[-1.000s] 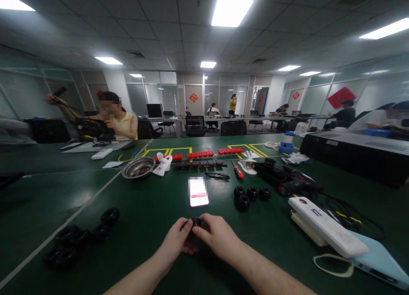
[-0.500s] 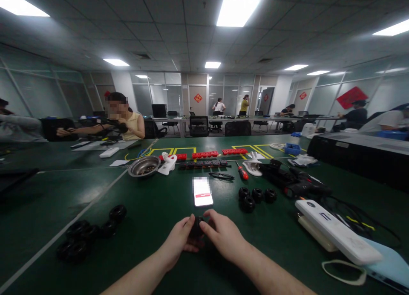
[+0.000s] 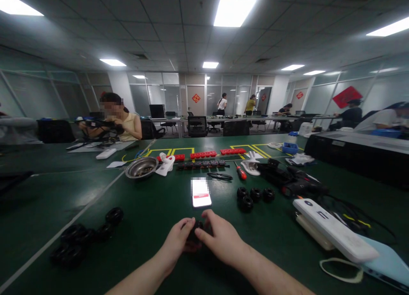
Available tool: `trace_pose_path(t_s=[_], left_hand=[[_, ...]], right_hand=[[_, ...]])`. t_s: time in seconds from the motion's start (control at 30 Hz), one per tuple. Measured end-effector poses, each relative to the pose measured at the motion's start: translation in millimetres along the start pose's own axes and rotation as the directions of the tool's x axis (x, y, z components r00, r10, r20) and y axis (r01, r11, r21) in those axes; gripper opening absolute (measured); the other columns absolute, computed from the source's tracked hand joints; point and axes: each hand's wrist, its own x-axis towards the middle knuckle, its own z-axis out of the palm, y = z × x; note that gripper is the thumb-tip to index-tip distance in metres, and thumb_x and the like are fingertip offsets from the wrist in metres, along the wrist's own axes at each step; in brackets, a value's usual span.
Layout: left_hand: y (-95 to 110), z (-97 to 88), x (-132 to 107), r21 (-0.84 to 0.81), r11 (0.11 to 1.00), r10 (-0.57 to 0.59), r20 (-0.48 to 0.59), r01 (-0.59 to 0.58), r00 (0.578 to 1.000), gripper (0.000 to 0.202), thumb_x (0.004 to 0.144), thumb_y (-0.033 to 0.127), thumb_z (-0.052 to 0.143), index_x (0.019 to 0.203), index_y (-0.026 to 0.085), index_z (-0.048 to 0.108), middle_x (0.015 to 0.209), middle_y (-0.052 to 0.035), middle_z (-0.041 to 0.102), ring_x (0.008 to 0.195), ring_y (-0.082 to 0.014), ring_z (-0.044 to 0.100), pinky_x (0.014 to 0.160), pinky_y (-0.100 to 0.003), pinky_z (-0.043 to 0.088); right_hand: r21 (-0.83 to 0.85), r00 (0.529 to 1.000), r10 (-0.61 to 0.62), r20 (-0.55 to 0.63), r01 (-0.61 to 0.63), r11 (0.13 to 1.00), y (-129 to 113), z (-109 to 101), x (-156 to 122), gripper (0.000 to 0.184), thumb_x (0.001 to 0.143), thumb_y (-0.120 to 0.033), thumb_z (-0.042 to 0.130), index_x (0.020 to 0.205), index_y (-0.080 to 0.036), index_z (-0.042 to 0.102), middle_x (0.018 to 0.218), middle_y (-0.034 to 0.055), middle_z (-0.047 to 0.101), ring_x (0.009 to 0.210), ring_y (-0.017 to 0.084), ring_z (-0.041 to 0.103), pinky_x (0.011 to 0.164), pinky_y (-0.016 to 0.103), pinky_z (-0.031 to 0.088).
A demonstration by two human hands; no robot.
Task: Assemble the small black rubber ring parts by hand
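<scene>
Between my two hands, low in the middle of the head view, is a small black tyre [image 3: 198, 225], partly hidden by fingers. My left hand [image 3: 177, 241] grips it from the left, thumb on top. From the other side, my right hand [image 3: 222, 235] presses its thumb against the tyre, with the index finger arched above. More black tyres [image 3: 73, 244] are bunched on the table to the left. Several others [image 3: 255, 195] stand to the right, beyond my right hand. Just ahead of my hands lies a phone [image 3: 202, 200] with a lit screen.
Farther off are a metal bowl [image 3: 141, 168] with small parts, a black strip [image 3: 204, 164], red trays [image 3: 203, 154] and a red-handled screwdriver [image 3: 241, 172]. At right lie a white device [image 3: 335, 229] and cables. A co-worker [image 3: 129, 126] sits across the table, holding dark equipment.
My view has shifted slightly. Both hands stay around the tyre, with small finger movements. The co-worker's outstretched arm has drawn in.
</scene>
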Motion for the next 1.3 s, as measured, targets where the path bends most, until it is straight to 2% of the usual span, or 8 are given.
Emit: trace_pose_path(t_s=[0.13, 0.43, 0.6, 0.73, 0.87, 1.0, 1.17, 1.3], left_hand=[[-2.9, -0.9, 0.2, 0.038, 0.999, -0.015, 0.01, 0.015, 1.0, 0.048, 0.069, 0.059, 0.045, 0.089, 0.015, 0.048, 0.072, -0.0033, 0.061, 0.056, -0.0155, 0.061, 0.051, -0.025, 0.043], [-2.0, -2.5, 5.0, 0.04, 0.998, -0.044, 0.046, 0.042, 0.998, 0.049, 0.066, 0.057, 0.049, 0.089, 0.013, 0.047, 0.063, -0.0014, 0.058, 0.05, -0.0135, 0.057, 0.047, -0.024, 0.042], [-3.2, -0.6, 4.9, 0.098, 0.995, -0.029, 0.035, 0.026, 0.999, 0.043, 0.067, 0.052, 0.052, 0.09, 0.016, 0.046, 0.065, 0.0004, 0.057, 0.051, -0.013, 0.057, 0.047, -0.023, 0.041], [-5.5, -2.4, 7.4, 0.077, 0.996, -0.047, 0.021, 0.045, 0.999, 0.048, 0.069, 0.057, 0.046, 0.095, 0.016, 0.044, 0.069, -0.0024, 0.06, 0.052, -0.0143, 0.06, 0.047, -0.024, 0.042], [-5.2, -3.9, 7.2, 0.007, 0.999, -0.047, 0.04, 0.047, 0.998, 0.048, 0.074, 0.057, 0.039, 0.094, 0.014, 0.043, 0.06, -0.002, 0.059, 0.048, -0.0138, 0.058, 0.046, -0.023, 0.041], [-5.5, -3.9, 5.0, -0.048, 0.999, -0.014, 0.057, 0.017, 0.998, 0.038, 0.076, 0.05, 0.044, 0.089, 0.015, 0.046, 0.057, 0.0017, 0.055, 0.045, -0.0102, 0.054, 0.044, -0.021, 0.04], [-8.4, -6.1, 6.1, -0.026, 1.0, -0.016, 0.041, 0.017, 0.999, 0.038, 0.075, 0.05, 0.045, 0.092, 0.016, 0.045, 0.061, 0.0016, 0.056, 0.048, -0.0108, 0.055, 0.045, -0.021, 0.041], [-6.7, -7.6, 7.0, -0.019, 0.999, -0.027, 0.07, 0.029, 0.997, 0.044, 0.075, 0.054, 0.042, 0.096, 0.016, 0.044, 0.068, -0.0023, 0.06, 0.054, -0.0135, 0.059, 0.048, -0.022, 0.043]], right_hand=[[-0.041, 0.999, -0.008, 0.043, 0.009, 0.999, 3.6, 4.1, 3.2, 0.029, 0.08, -0.045, 0.043, 0.081, -0.019, 0.056, 0.074, 0.0033, 0.06, 0.065, 0.016, 0.054, 0.052, 0.023, 0.034], [0.019, 0.991, -0.127, -0.035, 0.127, 0.992, -1.9, -2.8, -3.3, 0.048, 0.068, -0.033, 0.062, 0.112, -0.025, 0.044, 0.103, 0.0032, 0.057, 0.089, 0.019, 0.053, 0.072, 0.027, 0.04], [-0.027, 1.0, -0.022, 0.021, 0.022, 0.999, 3.7, -0.7, 2.0, 0.031, 0.08, -0.047, 0.042, 0.093, -0.021, 0.055, 0.076, 0.003, 0.061, 0.068, 0.017, 0.056, 0.055, 0.024, 0.038], [-0.016, 0.997, -0.075, 0.015, 0.075, 0.997, 2.5, 0.5, 3.8, 0.024, 0.075, -0.037, 0.053, 0.095, -0.022, 0.055, 0.08, 0.0021, 0.061, 0.072, 0.017, 0.056, 0.058, 0.023, 0.039], [0.019, 0.988, -0.152, -0.043, 0.152, 0.988, -3.0, 0.7, -0.6, 0.039, 0.068, -0.022, 0.06, 0.106, -0.024, 0.049, 0.099, 0.0027, 0.057, 0.087, 0.018, 0.053, 0.073, 0.026, 0.04], [0.029, 0.994, -0.099, -0.053, 0.101, 0.994, -4.9, -1.4, -3.0, 0.055, 0.068, -0.032, 0.061, 0.118, -0.023, 0.04, 0.108, 0.0054, 0.053, 0.09, 0.019, 0.053, 0.074, 0.028, 0.04], [-0.07, 1.0, -0.012, 0.022, 0.013, 0.997, -0.3, -1.9, 1.2, 0.029, 0.081, -0.043, 0.041, 0.096, -0.021, 0.054, 0.078, 0.003, 0.061, 0.07, 0.016, 0.056, 0.058, 0.024, 0.037], [-0.083, 0.997, -0.057, 0.045, 0.061, 0.995, 0.6, -1.8, 2.9, 0.022, 0.078, -0.037, 0.05, 0.091, -0.021, 0.056, 0.079, 0.003, 0.062, 0.071, 0.017, 0.056, 0.058, 0.023, 0.037]])
